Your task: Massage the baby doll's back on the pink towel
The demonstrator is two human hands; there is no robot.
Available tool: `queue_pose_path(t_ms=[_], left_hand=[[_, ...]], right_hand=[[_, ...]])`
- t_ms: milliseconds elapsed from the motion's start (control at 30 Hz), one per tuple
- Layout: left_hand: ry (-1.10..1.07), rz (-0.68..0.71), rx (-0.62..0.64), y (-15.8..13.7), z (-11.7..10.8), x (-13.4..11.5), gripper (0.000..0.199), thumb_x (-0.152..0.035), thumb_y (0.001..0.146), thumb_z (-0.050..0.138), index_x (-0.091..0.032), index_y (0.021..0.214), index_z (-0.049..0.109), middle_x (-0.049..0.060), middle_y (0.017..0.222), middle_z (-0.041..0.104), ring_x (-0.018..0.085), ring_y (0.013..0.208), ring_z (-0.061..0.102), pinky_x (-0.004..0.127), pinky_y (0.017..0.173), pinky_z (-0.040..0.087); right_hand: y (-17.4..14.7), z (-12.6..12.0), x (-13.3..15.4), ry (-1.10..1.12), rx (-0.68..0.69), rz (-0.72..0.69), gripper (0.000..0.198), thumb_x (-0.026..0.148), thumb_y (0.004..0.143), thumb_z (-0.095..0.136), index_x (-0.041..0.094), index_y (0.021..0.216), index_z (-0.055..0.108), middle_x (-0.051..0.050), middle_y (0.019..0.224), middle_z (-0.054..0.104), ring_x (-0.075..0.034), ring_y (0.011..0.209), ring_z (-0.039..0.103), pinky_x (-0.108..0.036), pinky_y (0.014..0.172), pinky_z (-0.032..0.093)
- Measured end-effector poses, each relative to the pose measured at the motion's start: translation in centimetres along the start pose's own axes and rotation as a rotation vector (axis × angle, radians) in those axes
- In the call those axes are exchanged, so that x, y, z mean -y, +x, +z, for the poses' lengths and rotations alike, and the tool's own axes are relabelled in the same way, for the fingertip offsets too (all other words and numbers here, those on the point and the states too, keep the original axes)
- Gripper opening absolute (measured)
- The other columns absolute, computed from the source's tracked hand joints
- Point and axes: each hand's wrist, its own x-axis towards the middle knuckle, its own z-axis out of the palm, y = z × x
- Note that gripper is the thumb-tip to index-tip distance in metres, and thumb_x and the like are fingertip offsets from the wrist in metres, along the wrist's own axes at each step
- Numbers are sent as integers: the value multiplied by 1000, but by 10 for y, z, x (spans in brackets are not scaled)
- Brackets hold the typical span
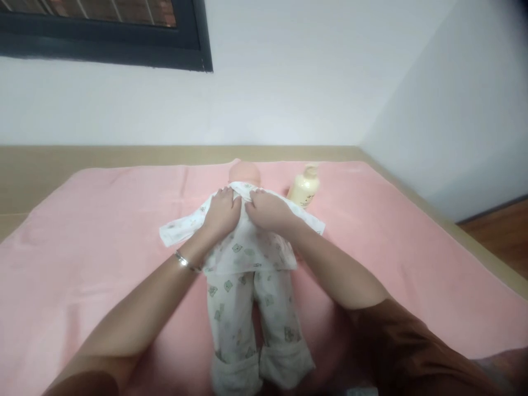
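On the one pink blanket (103, 264) lies one doll (244, 175) in a printed white suit, head toward twelve o'clock. My two hands press its chest: left hand (223, 212) and right hand (268, 212), fingers together, flat on the shirt (247, 247), gripping nothing. One cream bottle (304, 187) lies at one o'clock. One bracelet (185, 263) circles my left wrist.

Soft, even, fairly bright light; faint shadows under the arms. The whole view is slightly hazy, with corners blurred and darkened.
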Motion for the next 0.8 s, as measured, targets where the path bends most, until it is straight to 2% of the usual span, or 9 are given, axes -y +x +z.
queue_pose_path(t_ms=[67, 200, 300, 400, 533, 700, 800], left_hand=[[44, -2, 6, -8, 4, -6, 55, -29, 99, 28, 1, 141, 47, 26, 152, 47, 36, 147, 41, 54, 123, 30], [83, 92, 60, -24, 3, -19, 61, -28, 98, 32, 3, 150, 36, 25, 161, 36, 36, 154, 28, 55, 126, 26], [62, 113, 117, -24, -3, -21, 61, -28, 98, 32, 0, 152, 37, 22, 163, 34, 33, 155, 27, 52, 127, 26], [-3, 81, 140, -13, -6, -11, 59, -26, 98, 27, -5, 151, 41, 17, 163, 37, 28, 154, 33, 47, 127, 29], [-35, 24, 73, 3, 1, 8, 60, -30, 98, 29, -6, 152, 40, 17, 163, 35, 30, 155, 30, 49, 128, 25], [-69, 50, -36, 7, 15, 19, 57, -34, 99, 32, -9, 149, 45, 18, 162, 38, 31, 153, 33, 54, 126, 26], [-64, 47, -60, 6, 17, 18, 58, -35, 99, 33, -9, 148, 46, 19, 160, 41, 32, 151, 36, 53, 126, 27]], right_hand=[[7, 3, -6, 18, -5, 22, 39, 26, 102, 31, 8, 108, 65, -21, 116, 70, -30, 108, 64, -38, 92, 49], [20, 14, -14, -25, -29, 46, 45, 28, 103, 30, 0, 120, 61, -28, 132, 62, -33, 125, 56, -42, 106, 41], [23, 18, -17, -18, -34, 49, 52, 31, 104, 29, -5, 130, 55, -31, 138, 57, -34, 129, 53, -42, 109, 39], [22, 15, -20, -5, -14, 31, 59, 38, 104, 31, -7, 140, 46, -31, 147, 50, -35, 137, 47, -43, 114, 35], [12, 9, -18, 4, 61, -36, 65, 43, 103, 33, -3, 148, 39, -28, 153, 45, -37, 139, 46, -46, 113, 37], [-3, 14, -1, -151, -41, -155, 59, 27, 99, 32, -9, 146, 39, -33, 151, 45, -38, 140, 44, -51, 117, 33], [3, 17, -2, -120, -39, -163, 57, 21, 98, 29, -8, 145, 40, -30, 152, 44, -37, 142, 41, -49, 120, 31]])
